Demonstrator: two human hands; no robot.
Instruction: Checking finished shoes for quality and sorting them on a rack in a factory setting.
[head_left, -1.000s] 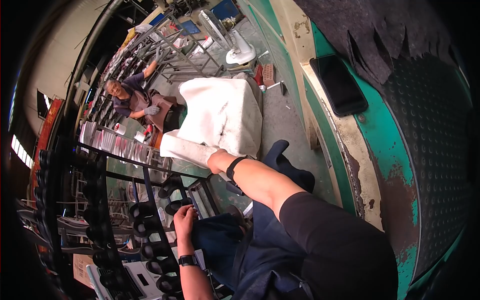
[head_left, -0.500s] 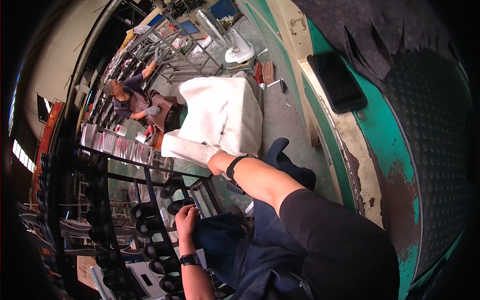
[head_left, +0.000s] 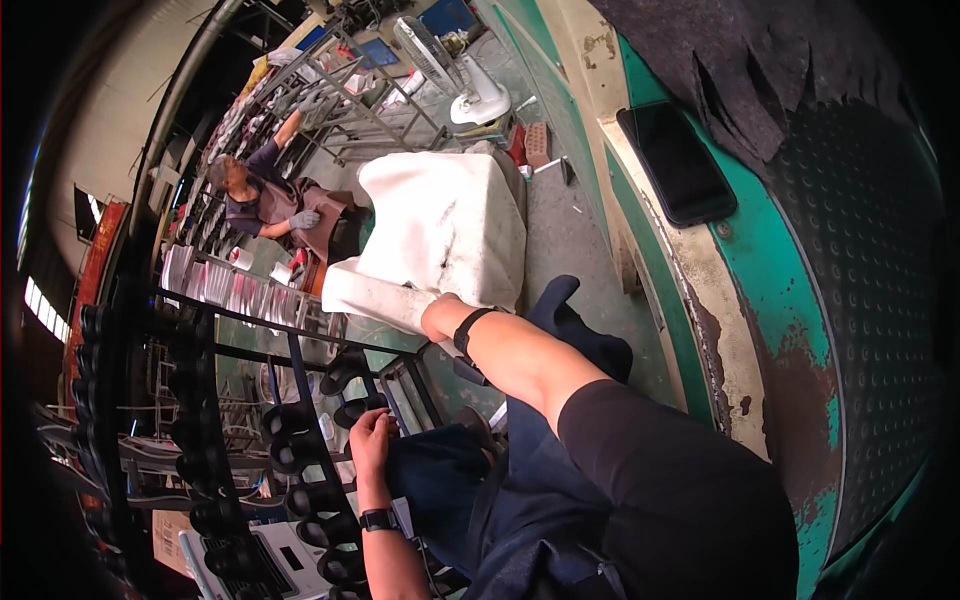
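Observation:
My right arm, with a black strap near the wrist, stretches out to a large white sheet [head_left: 450, 215] that looks stiff and smudged with dark marks. My right hand [head_left: 437, 314] touches the sheet's lower edge, but its fingers are hidden there. Lower down, my left hand [head_left: 371, 440] hangs beside a dark rack, a black watch on its wrist. Its fingers are curled in, and nothing shows in them. Dark blue cloth [head_left: 430, 475] covers my lap.
At right stands a worn green machine [head_left: 780, 265] bearing a black phone [head_left: 680, 165] and a studded dark mat [head_left: 875, 260]. A rack of black shoe-like forms [head_left: 290, 455] is at left. Behind it, a gloved co-worker [head_left: 290, 205] is beside metal frames. A white fan [head_left: 475, 95] stands farther off.
The co-worker's raised gloved hand has shifted slightly to the left. My own hands and the white sheet stay almost where they were.

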